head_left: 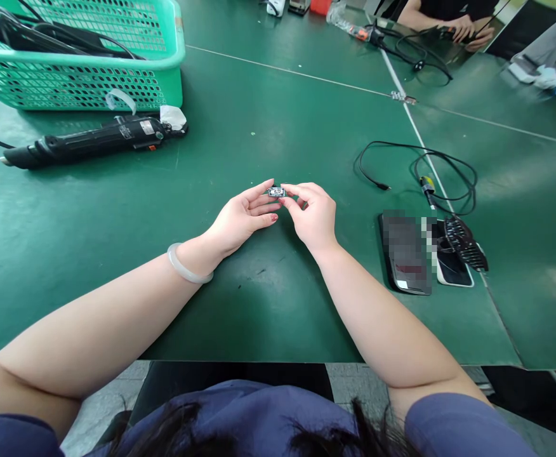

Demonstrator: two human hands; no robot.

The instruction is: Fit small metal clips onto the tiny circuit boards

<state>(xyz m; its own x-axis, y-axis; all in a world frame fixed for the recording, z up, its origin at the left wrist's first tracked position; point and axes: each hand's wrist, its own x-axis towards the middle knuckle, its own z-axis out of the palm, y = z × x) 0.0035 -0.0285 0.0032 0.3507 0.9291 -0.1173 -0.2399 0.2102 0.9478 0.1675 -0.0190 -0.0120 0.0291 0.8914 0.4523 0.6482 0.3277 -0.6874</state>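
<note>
A small rectangular part, black with white markings, is between my two hands above the green table. Its exact kind is too small to make out. My right hand pinches its right end between thumb and fingertips. On the other side, my left hand is turned palm inward, its fingers stretched out and its thumb apart. The left index fingertip lies at the part's left edge; whether it presses on it I cannot tell. A pale bangle circles my left wrist.
A black corded electric screwdriver lies at left, before a green basket holding black items. To the right are a black cable, two phones and a dark hair claw. Another person's hands work at the far right.
</note>
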